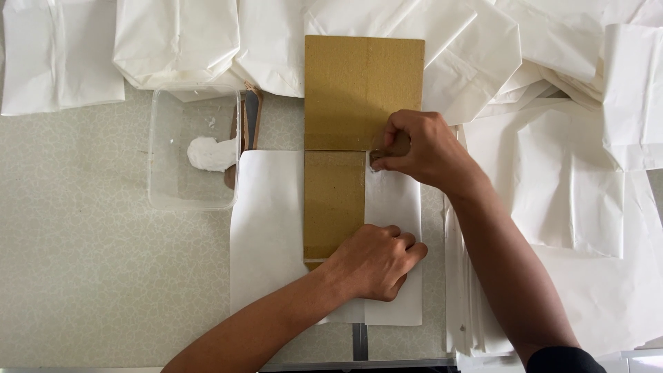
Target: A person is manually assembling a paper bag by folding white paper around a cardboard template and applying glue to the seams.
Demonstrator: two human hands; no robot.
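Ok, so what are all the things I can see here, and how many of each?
Cardboard strip: one, brown, upright in the middle, its lower part lying on the paper sheet.
Paper sheet: one, white, flat under the cardboard, its right side folded over the cardboard's edge.
Plastic tub: one, clear, left of the cardboard.
Paste lump: one, white, inside the tub.
Folded paper pieces: many, white, along the top and the right; too overlapped to count.
Paper stack: one, white, right of the sheet.
Table: one, pale, patterned.
Left hand: one, pressing on the folded paper.
Right hand: one, fingertips pinched at the fold's top edge.
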